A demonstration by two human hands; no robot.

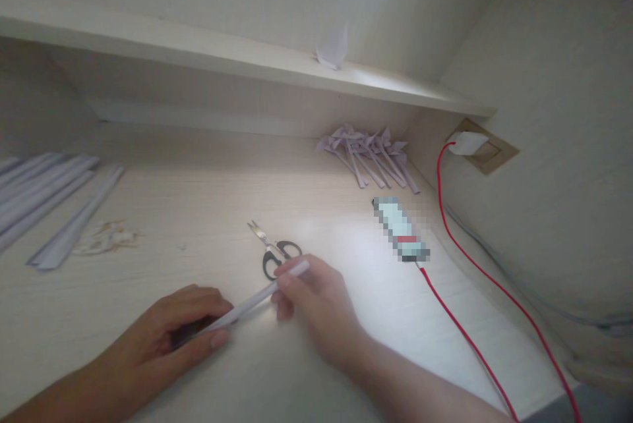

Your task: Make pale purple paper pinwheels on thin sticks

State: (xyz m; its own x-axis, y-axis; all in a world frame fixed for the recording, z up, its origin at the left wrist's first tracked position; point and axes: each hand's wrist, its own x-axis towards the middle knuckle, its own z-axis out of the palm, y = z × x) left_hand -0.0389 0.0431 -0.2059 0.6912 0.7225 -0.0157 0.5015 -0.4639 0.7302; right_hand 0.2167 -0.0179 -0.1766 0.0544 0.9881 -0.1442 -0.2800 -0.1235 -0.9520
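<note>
Both my hands hold one narrow folded strip of pale paper (257, 296) low over the light wooden desk (198, 199). My left hand (173, 331) pinches its lower left end, fingers curled round it. My right hand (316, 304) grips the upper right end between thumb and fingers. Just beyond the strip lie small scissors (271, 252) with black handles, blades slightly apart, pointing away to the left.
Several long folded paper strips (49, 199) lie at the far left. A heap of folded paper pieces (370, 153) sits at the back right. A blurred-out object (400, 228) with a red cable (469, 258) runs to a wall socket (469, 143). A shelf (247, 60) overhangs the desk.
</note>
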